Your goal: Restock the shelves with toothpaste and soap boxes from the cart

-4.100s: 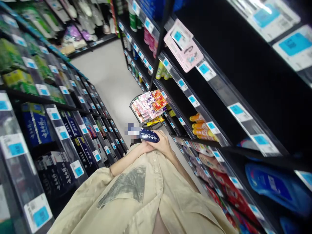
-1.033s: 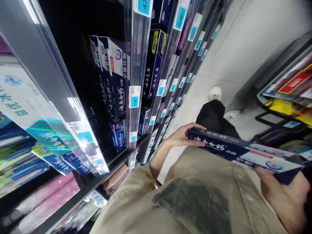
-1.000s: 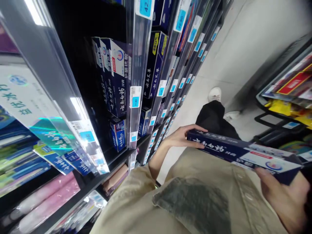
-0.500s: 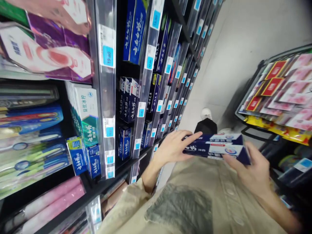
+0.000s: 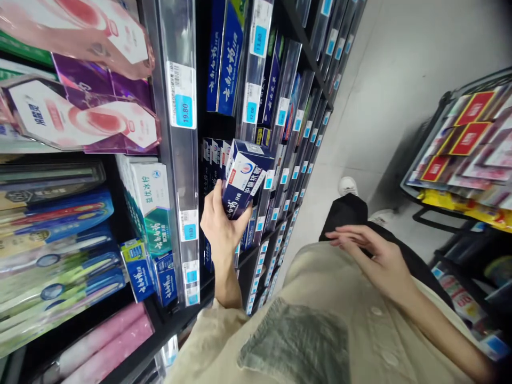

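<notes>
My left hand [image 5: 222, 224] grips a dark blue toothpaste box [image 5: 245, 177] with white lettering and holds it end-on at the front of a shelf, right beside a row of matching dark blue boxes [image 5: 212, 160]. A clear shelf rail with blue price tags [image 5: 264, 181] runs just in front of it. My right hand [image 5: 370, 256] hovers in front of my beige shirt [image 5: 312, 325], fingers stretched out and holding nothing.
Black shelving on the left holds toothpaste boxes [image 5: 146, 197], toothbrush packs [image 5: 52, 250] and pink packages [image 5: 80, 112]. A wire display stand [image 5: 464, 144] with red and pink packets stands on the right. Grey aisle floor [image 5: 384, 90] lies between, my white shoe [image 5: 348, 185] on it.
My right hand let go of the box and opened. My left hand carried the box up and left from in front of my body to the shelf.
</notes>
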Motion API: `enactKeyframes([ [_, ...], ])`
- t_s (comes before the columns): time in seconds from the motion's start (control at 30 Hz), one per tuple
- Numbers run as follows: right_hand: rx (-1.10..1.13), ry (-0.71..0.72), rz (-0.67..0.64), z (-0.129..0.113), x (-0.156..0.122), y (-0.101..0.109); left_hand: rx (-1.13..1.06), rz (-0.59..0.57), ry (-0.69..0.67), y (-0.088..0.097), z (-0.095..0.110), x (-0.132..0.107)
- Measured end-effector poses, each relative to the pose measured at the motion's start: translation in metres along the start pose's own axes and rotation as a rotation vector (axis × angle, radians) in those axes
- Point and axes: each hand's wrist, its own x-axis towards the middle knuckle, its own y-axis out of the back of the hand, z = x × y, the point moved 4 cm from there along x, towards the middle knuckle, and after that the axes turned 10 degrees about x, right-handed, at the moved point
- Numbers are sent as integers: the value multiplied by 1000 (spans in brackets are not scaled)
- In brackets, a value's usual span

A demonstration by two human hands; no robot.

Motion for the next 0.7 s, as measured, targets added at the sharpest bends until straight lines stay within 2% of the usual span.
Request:
enactKeyframes([
  [0.2, -104, -28, -27, 13, 8, 0, 77, 9, 79, -11, -12, 8],
  [0.47, -161, -38, -125, 12, 17, -14, 179, 74, 352, -19, -17, 12],
  [0.6, -146, -72, -186, 13, 17, -14, 204, 61, 410, -19, -20, 11],
  [0.7, -98, -78, -190, 1, 26, -16, 214, 69, 373, -18, -17, 5],
])
